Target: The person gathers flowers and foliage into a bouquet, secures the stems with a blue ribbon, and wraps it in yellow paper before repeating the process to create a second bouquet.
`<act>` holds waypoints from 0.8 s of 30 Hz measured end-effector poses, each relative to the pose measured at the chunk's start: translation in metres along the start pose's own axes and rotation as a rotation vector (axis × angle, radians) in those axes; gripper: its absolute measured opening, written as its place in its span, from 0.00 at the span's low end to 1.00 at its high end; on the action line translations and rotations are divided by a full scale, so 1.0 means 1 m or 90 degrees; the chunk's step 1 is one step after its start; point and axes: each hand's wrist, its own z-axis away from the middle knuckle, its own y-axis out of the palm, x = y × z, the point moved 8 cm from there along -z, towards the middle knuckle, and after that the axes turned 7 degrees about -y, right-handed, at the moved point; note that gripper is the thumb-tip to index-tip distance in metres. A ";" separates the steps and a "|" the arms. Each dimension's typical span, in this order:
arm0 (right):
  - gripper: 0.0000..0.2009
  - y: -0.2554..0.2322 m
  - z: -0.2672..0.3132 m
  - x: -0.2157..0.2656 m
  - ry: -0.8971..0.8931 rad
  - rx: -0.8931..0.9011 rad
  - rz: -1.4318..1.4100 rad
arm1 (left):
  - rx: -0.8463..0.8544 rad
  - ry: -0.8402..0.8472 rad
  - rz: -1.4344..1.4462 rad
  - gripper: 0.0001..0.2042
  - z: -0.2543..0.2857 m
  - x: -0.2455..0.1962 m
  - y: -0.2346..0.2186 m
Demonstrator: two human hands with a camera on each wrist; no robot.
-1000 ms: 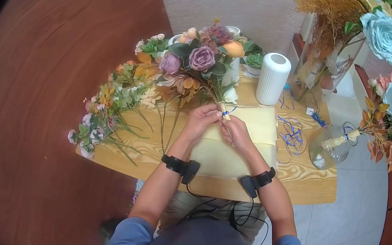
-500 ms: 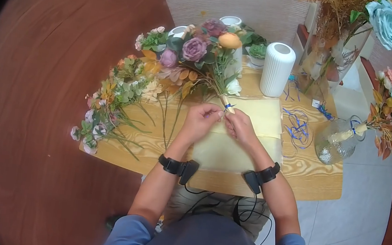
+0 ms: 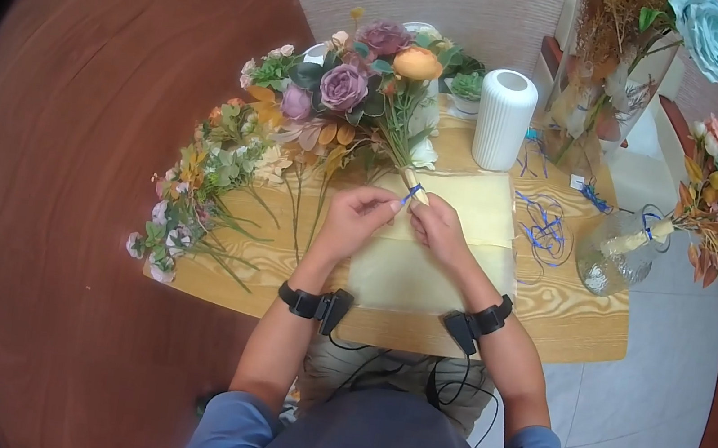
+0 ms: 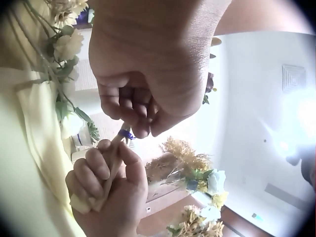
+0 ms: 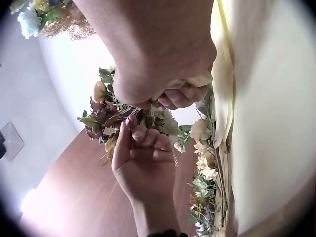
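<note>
A bouquet of purple roses [image 3: 343, 88] and an orange bloom [image 3: 417, 63] leans away from the body, its stems wrapped in cream material and bound with blue ribbon [image 3: 414, 191]. My right hand [image 3: 441, 230] grips the wrapped stem end; in the left wrist view its fingers curl round the wrapping [image 4: 113, 170]. With thumb and index finger, my left hand [image 3: 357, 222] pinches the blue ribbon beside the binding. The right wrist view shows the left hand [image 5: 148, 165] with the ribbon [image 5: 130, 112] at its fingertips.
Cream sheets [image 3: 433, 279] lie under the hands. A white ribbed vase [image 3: 505, 121] stands behind, with loose blue ribbon [image 3: 547, 231] to the right. Flower stems [image 3: 211, 177] cover the table's left side; a glass vase [image 3: 605, 264] holds another bouquet at right.
The left hand has drawn slightly left, away from the right hand, with ribbon showing at its fingertips. The bouquet's head has shifted left. The right hand keeps its grip on the stems.
</note>
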 end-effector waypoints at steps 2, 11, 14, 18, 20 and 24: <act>0.07 -0.002 -0.001 -0.001 0.005 -0.009 -0.015 | 0.018 -0.008 0.020 0.06 0.000 0.008 -0.007; 0.07 -0.005 0.000 -0.003 -0.016 -0.030 0.003 | -0.088 0.024 -0.005 0.06 -0.010 0.008 0.002; 0.09 -0.009 0.000 -0.001 -0.043 -0.042 0.111 | -0.094 0.061 -0.050 0.06 -0.013 0.008 0.012; 0.10 -0.014 0.000 -0.002 -0.064 -0.057 0.184 | -0.154 0.108 -0.168 0.07 -0.014 0.005 0.015; 0.12 -0.011 0.001 0.008 -0.136 -0.057 0.248 | -0.167 0.128 -0.216 0.07 -0.015 0.000 0.017; 0.12 -0.011 0.002 0.013 -0.135 -0.065 0.273 | -0.214 0.189 -0.324 0.07 -0.010 -0.015 0.022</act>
